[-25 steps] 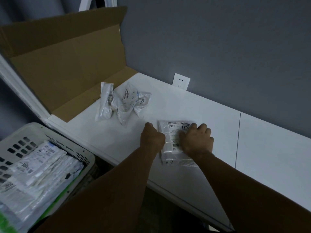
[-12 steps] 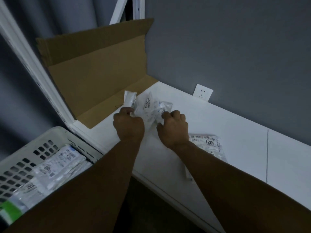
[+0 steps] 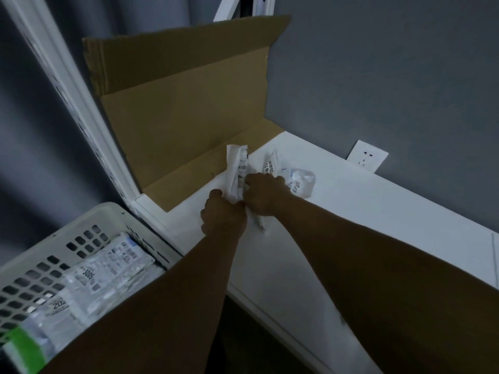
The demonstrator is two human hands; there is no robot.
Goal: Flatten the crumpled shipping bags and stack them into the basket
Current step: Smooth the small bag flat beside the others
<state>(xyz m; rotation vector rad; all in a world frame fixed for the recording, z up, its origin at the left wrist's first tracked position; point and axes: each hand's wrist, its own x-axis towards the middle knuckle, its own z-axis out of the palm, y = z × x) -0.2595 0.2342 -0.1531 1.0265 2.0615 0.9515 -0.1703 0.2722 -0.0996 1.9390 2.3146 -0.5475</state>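
Head view: left hand [image 3: 224,217] and right hand [image 3: 266,194], only reaching a moment ago, now both clutch one crumpled bag [image 3: 237,168] just in front of the cardboard box [image 3: 183,109]. Flattening it likely comes next.

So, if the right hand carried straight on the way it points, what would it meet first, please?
Beyond the crumpled bag it grips with the left hand, the right hand would probably meet the cardboard box at its lower flap, though depth is unclear.

White bags [image 3: 237,171] with black barcodes, a white perforated basket [image 3: 40,255], brown cardboard [image 3: 183,103], a grey wall [image 3: 378,76], a white table [image 3: 378,211].
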